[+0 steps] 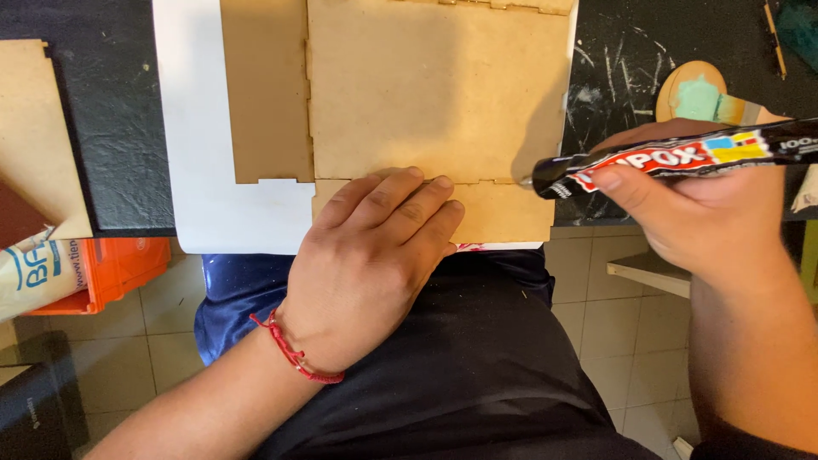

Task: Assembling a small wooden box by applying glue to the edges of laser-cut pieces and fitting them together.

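Flat brown fibreboard panels with notched edges lie on a white sheet (196, 170) at the near edge of a black table (111, 111). A large square panel (426, 85) fills the middle, a narrow panel (264, 85) lies to its left, and a thin strip (511, 213) runs along its near edge. My left hand (375, 255) presses flat on the strip and the seam, fingers together; a red cord circles its wrist. My right hand (707, 204) grips a black glue tube (682, 158) with a colourful label. Its tip points at the seam's right end.
Another fibreboard piece (34, 128) lies at the far left above an orange box (119, 264) and a printed bag (34, 273). A round wooden palette with green paint (699, 94) sits at the back right on the scratched black top. Tiled floor shows below my lap.
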